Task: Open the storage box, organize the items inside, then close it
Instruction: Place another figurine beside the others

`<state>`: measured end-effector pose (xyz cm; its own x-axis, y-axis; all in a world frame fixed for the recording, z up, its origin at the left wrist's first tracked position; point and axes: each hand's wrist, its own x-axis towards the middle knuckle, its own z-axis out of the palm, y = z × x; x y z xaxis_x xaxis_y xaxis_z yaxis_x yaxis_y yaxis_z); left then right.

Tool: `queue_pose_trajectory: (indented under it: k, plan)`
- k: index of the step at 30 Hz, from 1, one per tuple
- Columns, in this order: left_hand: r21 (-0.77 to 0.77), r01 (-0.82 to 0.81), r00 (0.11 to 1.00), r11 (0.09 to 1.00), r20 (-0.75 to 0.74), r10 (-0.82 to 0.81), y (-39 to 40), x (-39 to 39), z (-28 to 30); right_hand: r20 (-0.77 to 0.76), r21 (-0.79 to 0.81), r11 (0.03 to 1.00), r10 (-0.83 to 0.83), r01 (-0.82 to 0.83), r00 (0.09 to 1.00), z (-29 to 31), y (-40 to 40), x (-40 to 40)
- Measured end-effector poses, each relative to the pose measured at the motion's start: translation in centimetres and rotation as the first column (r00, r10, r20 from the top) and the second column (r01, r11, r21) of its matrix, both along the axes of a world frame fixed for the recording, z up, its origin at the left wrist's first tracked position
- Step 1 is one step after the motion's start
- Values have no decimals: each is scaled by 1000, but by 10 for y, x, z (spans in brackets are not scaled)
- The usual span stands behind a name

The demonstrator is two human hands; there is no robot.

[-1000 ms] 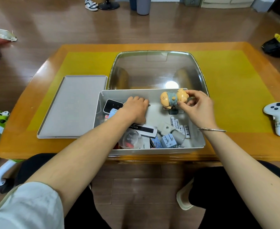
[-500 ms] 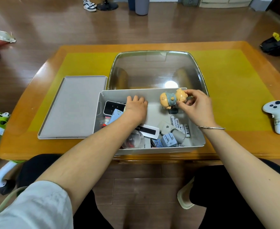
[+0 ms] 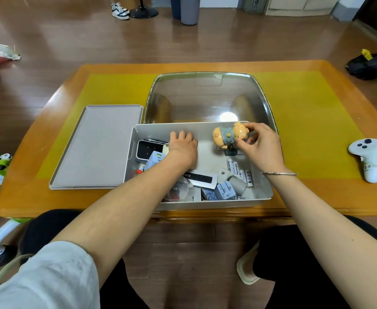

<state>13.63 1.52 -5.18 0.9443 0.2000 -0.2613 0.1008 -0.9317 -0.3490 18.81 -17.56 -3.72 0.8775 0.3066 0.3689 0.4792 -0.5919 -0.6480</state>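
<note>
The grey storage box [image 3: 207,205] stands open at the table's near edge, and its flat grey lid [image 3: 98,148] lies to its left. My right hand [image 3: 259,146] pinches a small doll figure [image 3: 226,134] in a blue top, held sideways over the box's far right part. My left hand [image 3: 183,148] reaches into the far left part, fingers bent down over something I cannot see. Inside lie a black device [image 3: 147,150], a white charger [image 3: 155,159], white batteries [image 3: 241,172], a black-and-white strip [image 3: 202,178], plug adapters [image 3: 224,190] and a clear round piece [image 3: 178,189].
A clear domed cover [image 3: 205,97] lies behind the box on the yellow mat [image 3: 316,121]. A white game controller [image 3: 368,159] rests at the right of the wooden table. A green-and-white object stands on the floor at left, a black bag at far right.
My left hand has slid a little toward the box's far wall. The doll in my right hand has stayed nearly in place.
</note>
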Motion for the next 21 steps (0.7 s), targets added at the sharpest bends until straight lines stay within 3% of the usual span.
queue_pose_trajectory:
  k: [7,13,17,21]
  plan:
    - [-191,-24,1000,981,-25,19,24,-8,5,-7,-27,1000,2,-2,1000,4,1,-2]
    - [-211,-22,997,977,-80,5,31,-13,11,21,-160,985,65,-61,998,19,30,-9]
    - [-201,-32,995,979,-101,12,31,-17,17,-46,-360,930,59,-71,997,19,53,-8]
    - [-161,-37,993,986,-121,17,29,-23,21,-76,-422,904,43,-71,996,15,69,-12]
